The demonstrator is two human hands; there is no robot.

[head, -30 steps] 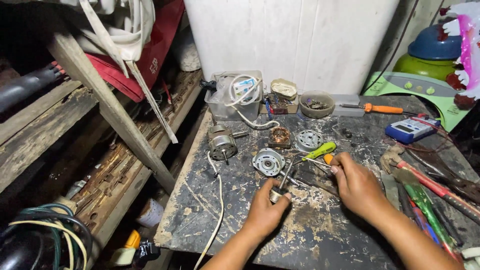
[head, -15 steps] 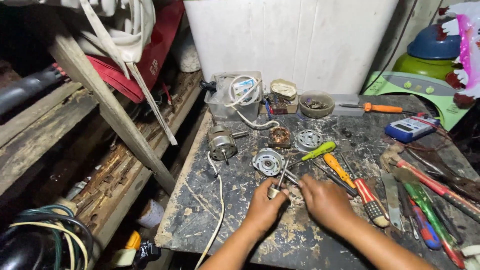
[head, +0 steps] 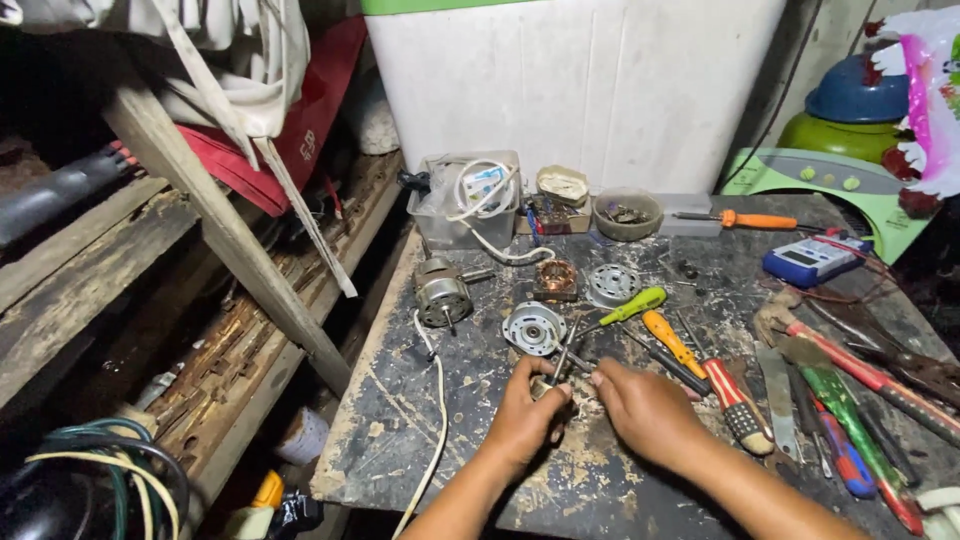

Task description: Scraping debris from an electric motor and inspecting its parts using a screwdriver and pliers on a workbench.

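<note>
Between the two hands, a thin metal rod (head: 562, 362) runs up and away from the fingers toward the round end cap (head: 533, 328). Left hand (head: 525, 417) pinches its lower end, seemingly with a small part; right hand (head: 648, 412), curled, touches alongside.

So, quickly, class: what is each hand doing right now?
Left hand: closed on a small metal part.
Right hand: fingers curled beside that part; whether it grips it cannot be told.

2 hands (head: 590, 410), small metal part (head: 556, 372), workbench (head: 460, 440)
</note>
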